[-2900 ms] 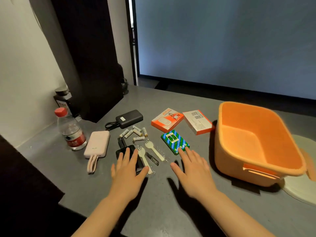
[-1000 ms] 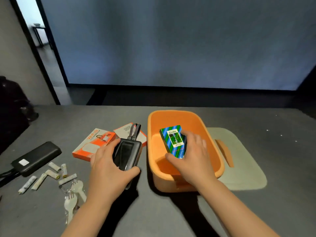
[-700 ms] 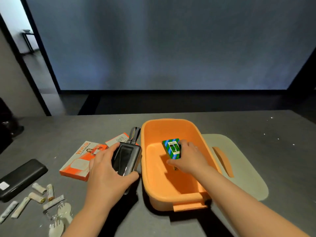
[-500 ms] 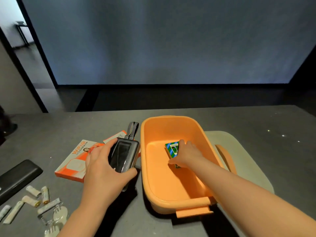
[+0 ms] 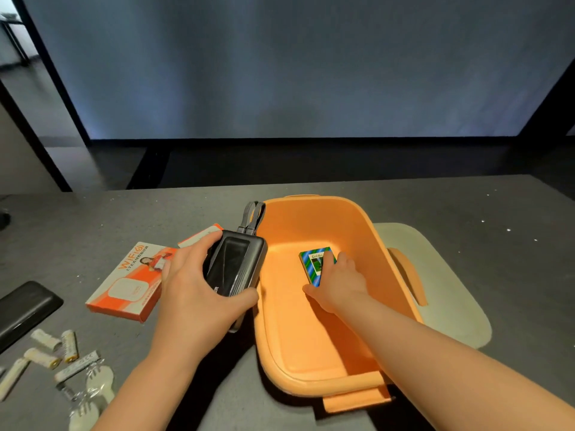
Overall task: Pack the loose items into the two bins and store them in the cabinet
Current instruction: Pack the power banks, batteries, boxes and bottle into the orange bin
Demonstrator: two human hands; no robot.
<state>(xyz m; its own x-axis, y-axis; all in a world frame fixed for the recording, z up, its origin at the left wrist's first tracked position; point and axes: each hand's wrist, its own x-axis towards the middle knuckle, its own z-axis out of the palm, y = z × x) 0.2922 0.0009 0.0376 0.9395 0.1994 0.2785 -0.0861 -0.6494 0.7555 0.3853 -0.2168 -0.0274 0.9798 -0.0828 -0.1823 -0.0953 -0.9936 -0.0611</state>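
On the grey bench (image 5: 466, 206) an orange bin (image 5: 311, 213) stands open, with a pale lid (image 5: 451, 275) lying flat just beside it on the right. Right hand (image 5: 339, 284) reaches down inside the bin; its fingers (image 5: 331, 264) rest on a small green-and-blue striped box (image 5: 312, 264) that lies on the bin floor toward the far end. Whether those fingers pinch the box or only touch it cannot be told from this angle. Left hand (image 5: 193, 293) hovers just left of the bin's rim, thumb and fingers clamped around a black power bank (image 5: 235, 267) with a short looped strap at its far end, level with the rim.

Left of that hand lies an orange-and-white WiFi box (image 5: 130, 284), and a second orange-edged box (image 5: 199, 237) shows partly behind the hand. Further left: a flat black power pack (image 5: 25, 306) at the frame edge, several loose batteries (image 5: 46, 349), and white plastic forks (image 5: 93, 390) near the front edge.
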